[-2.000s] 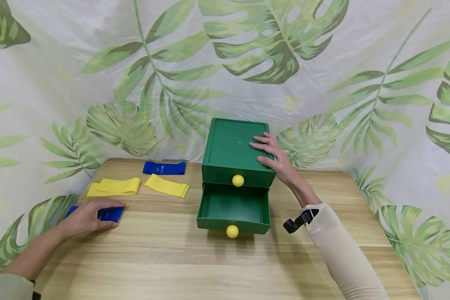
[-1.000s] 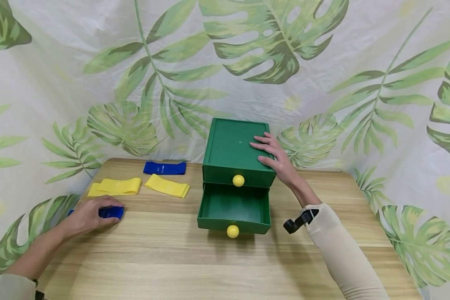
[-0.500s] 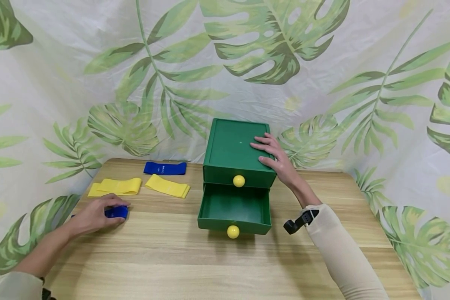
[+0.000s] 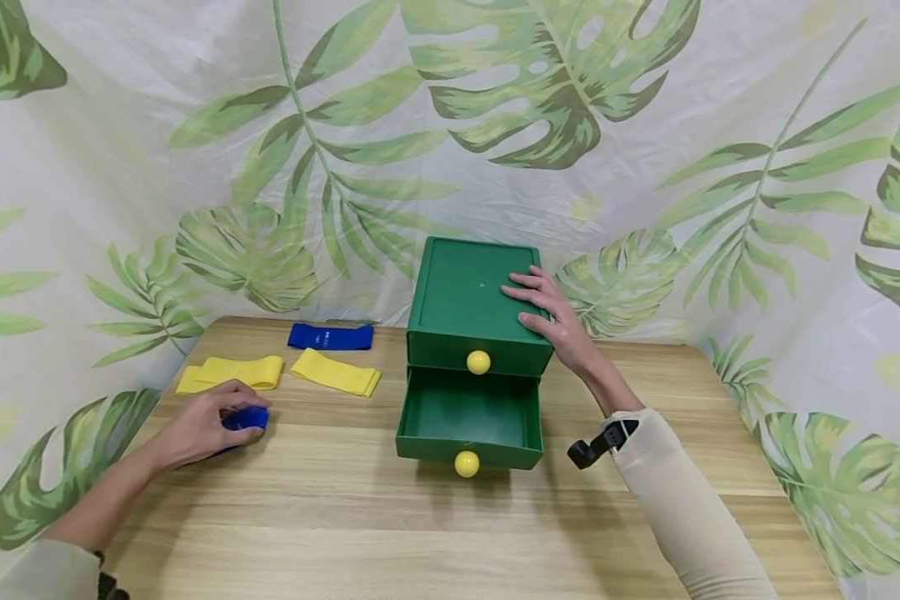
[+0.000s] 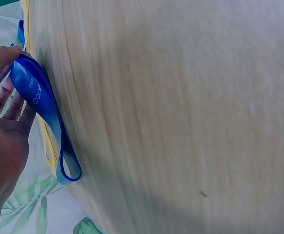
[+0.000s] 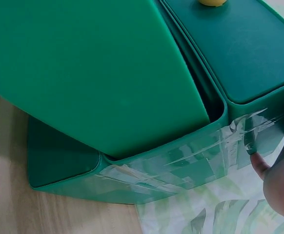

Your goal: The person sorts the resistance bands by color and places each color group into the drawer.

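Observation:
My left hand [image 4: 198,429] pinches a blue resistance loop band [image 4: 253,418] between thumb and fingers, at the left of the table. In the left wrist view the band [image 5: 34,90] hangs folded, its far end forming an open loop near the wood. My right hand [image 4: 561,327] rests on the top right edge of a green drawer cabinet [image 4: 465,287], fingers spread and straight. Below the cabinet's upper drawer, another drawer [image 4: 468,454] is pulled out, with nothing visible inside. In the right wrist view clear tape [image 6: 181,163] runs along the cabinet's side.
Two yellow loop bands, a left one [image 4: 243,372] and a right one [image 4: 333,373], lie flat beyond my left hand. Another blue band [image 4: 330,337] lies near the back edge. Yellow round knobs stick out from the drawers. A leaf-print cloth [image 4: 360,167] hangs behind the wooden table [image 4: 330,517].
My left hand has gathered up the blue band from the table and moved slightly right with it. The right hand and the cabinet have stayed put.

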The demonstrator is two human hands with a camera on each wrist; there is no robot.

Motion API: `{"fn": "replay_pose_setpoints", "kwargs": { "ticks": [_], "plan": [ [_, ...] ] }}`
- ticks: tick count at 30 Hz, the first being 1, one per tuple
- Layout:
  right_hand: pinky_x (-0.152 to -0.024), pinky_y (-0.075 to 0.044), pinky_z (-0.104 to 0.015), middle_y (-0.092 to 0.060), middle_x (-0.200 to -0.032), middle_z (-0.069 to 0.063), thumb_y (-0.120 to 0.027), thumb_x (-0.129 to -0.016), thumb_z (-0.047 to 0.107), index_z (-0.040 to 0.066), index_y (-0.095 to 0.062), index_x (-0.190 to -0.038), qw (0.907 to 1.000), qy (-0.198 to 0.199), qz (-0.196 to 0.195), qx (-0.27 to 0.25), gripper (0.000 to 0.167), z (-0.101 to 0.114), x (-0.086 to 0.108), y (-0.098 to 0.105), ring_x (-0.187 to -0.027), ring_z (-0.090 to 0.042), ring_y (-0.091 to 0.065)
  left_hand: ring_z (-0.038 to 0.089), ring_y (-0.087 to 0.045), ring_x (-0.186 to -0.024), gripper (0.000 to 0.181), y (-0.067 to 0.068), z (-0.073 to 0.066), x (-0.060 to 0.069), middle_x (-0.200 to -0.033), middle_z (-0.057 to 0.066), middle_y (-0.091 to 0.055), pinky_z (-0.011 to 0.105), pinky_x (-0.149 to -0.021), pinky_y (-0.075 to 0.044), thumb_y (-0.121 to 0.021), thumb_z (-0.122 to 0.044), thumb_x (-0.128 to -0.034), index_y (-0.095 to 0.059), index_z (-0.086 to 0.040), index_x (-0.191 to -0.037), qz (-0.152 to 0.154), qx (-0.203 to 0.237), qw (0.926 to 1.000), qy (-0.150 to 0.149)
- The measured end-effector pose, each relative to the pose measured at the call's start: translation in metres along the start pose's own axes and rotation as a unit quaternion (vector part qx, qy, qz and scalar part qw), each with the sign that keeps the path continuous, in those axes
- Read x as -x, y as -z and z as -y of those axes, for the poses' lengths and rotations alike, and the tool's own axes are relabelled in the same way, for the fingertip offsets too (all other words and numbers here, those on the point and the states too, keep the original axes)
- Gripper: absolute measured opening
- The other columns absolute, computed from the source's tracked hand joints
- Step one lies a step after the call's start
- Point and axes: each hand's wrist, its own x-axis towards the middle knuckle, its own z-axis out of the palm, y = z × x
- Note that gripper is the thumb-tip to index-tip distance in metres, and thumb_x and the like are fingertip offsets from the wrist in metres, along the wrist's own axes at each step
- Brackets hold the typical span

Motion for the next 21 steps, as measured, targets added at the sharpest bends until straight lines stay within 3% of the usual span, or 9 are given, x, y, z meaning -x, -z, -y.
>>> {"fn": "replay_pose_setpoints", "kwargs": {
  "ticks": [13,16,21],
  "plan": [
    [-0.130,-0.003,-0.060,-0.043,-0.164,-0.017,-0.054,-0.105,0.012,0.002,-0.059,-0.149,1.0000,-0.002,-0.002,0.000,0.045,0.000,0.000,0.000,-0.163,-0.031,-0.011,0.009,-0.061,-0.100,0.034,0.002,-0.025,-0.012,-0.111,-0.003,-0.070,0.024,-0.074,-0.058,-0.092,-0.019,-0.0840,-0.082,-0.013,-0.116,-0.010,0.057,0.9961,0.066],
    [-0.130,-0.003,-0.060,-0.043,-0.164,-0.017,-0.054,-0.105,0.012,0.002,-0.059,-0.149,1.0000,-0.001,-0.001,-0.001,0.045,0.001,0.000,0.000,-0.163,-0.032,-0.011,0.007,-0.060,-0.099,0.033,0.002,-0.031,-0.016,-0.113,-0.002,-0.070,0.024,-0.072,-0.056,-0.091,-0.020,-0.0856,-0.081,-0.013,-0.117,-0.009,0.077,0.9943,0.073],
    [-0.130,-0.002,-0.060,-0.043,-0.164,-0.017,-0.054,-0.105,0.012,0.002,-0.059,-0.149,1.0000,0.000,-0.001,-0.002,0.045,0.002,0.000,0.000,-0.163,-0.031,-0.011,0.004,-0.061,-0.103,0.032,0.003,-0.042,-0.024,-0.116,0.000,-0.070,0.024,-0.080,-0.058,-0.089,-0.019,-0.0880,-0.080,-0.017,-0.119,-0.006,0.115,0.9904,0.076]
  ]
}}
